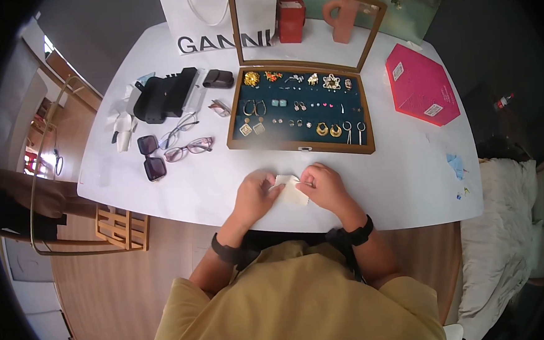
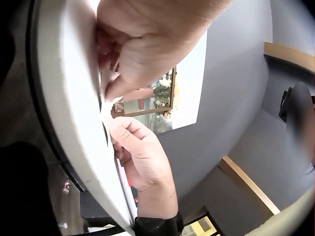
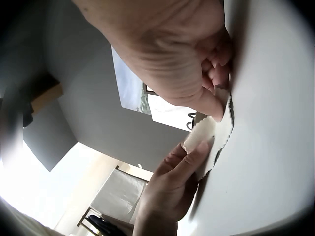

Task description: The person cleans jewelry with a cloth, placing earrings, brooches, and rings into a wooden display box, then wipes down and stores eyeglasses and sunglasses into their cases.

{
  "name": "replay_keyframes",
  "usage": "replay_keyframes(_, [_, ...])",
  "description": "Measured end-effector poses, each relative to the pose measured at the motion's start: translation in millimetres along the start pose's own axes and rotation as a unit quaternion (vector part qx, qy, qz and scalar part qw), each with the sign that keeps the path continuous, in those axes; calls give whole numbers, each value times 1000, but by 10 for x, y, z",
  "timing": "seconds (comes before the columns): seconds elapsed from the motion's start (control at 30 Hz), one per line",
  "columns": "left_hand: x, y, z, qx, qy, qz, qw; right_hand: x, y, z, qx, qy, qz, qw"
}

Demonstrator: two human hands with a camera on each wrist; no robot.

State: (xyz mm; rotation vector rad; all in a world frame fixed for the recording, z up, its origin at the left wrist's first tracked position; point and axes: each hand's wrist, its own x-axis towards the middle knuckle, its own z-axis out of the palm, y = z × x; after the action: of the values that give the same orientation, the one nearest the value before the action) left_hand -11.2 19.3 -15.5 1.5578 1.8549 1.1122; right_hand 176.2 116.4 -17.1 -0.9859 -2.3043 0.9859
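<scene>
A small cream cloth with zigzag-cut edges is spread between both hands, low over the white table near its front edge. My left hand pinches one side of it, the thumb lying on top of the fabric in the right wrist view. At the opposite corner my right hand grips the cloth between thumb and curled fingers. Just beyond the hands stands a wooden jewelry box, its glass lid raised. Rows of earrings and brooches lie on its dark green lining, including gold hoops.
Sunglasses, clear-framed glasses and a black case lie at the left. A pink box is at the right, with a small blue scrap nearer the edge. Behind the raised lid stands a white paper bag.
</scene>
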Motion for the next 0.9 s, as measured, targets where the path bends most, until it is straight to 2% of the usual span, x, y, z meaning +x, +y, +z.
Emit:
replay_keyframes(0.03, [-32, 31, -6, -14, -2, -48, 999, -10, -12, -4, 4, 6, -8, 1000])
replay_keyframes(0.07, [-49, -9, 16, -37, 19, -41, 998, -18, -18, -6, 7, 13, -14, 1000])
replay_keyframes(0.17, [-86, -74, 54, -63, 69, -26, 995, -55, -30, -9, 35, -7, 36, 999])
replay_keyframes(0.37, [-100, -158, 105, -76, 77, -3, 994, -106, 59, 104, 117, 32, 17, 992])
replay_keyframes(0.57, [-129, -175, 113, -54, 98, 42, 993, -154, 62, 189, 96, 42, 19, 994])
replay_keyframes(0.77, [-106, -267, 158, 15, 152, 110, 982, -217, 27, 253, 70, 83, 13, 994])
replay_keyframes(0.9, [-112, -256, 160, 18, 151, 113, 982, -240, 10, 268, 85, 99, 0, 991])
